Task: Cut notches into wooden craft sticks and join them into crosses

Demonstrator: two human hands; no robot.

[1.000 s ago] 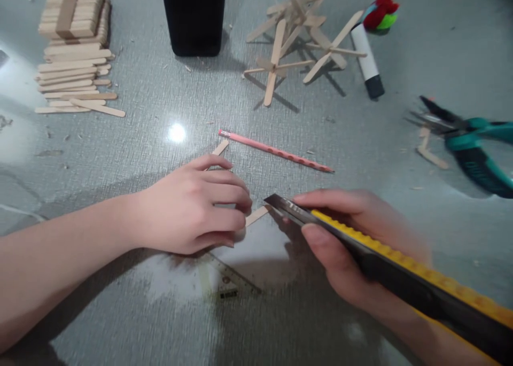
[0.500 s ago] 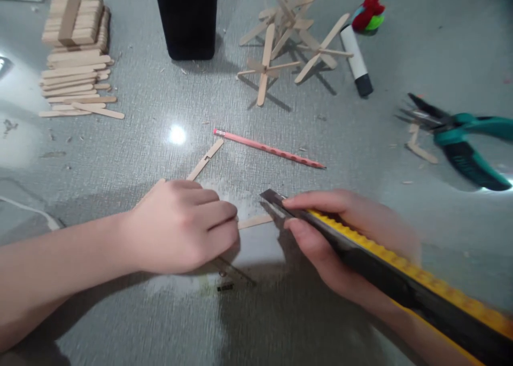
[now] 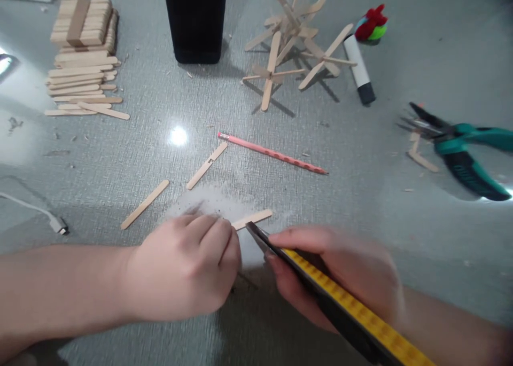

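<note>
My left hand [image 3: 186, 264] is closed, its fingers curled over one end of a wooden craft stick [image 3: 256, 217] that pokes out to the right. In my right hand [image 3: 340, 264] is a yellow and black utility knife [image 3: 344, 302], gripped along its body. The knife's blade tip lies at the stick's lower edge; whether it touches the wood I cannot tell. Beyond my left hand lie a plain craft stick [image 3: 145, 204] and a notched craft stick [image 3: 207, 165]. A pink pencil [image 3: 274, 154] rests past them.
Farther back are a stack of craft sticks [image 3: 82, 24], a black container [image 3: 195, 24], several crossed-stick shapes [image 3: 270, 75] and a white tube with a dark cap [image 3: 358, 69]. Green-handled pliers [image 3: 460, 147] lie at right, near stick scraps. A white cable [image 3: 44, 211] runs in from the left.
My left hand has moved down toward me, uncovering the plain stick at left. The knife has come down and left, its tip now at the stick's edge. The view has shifted slightly.
</note>
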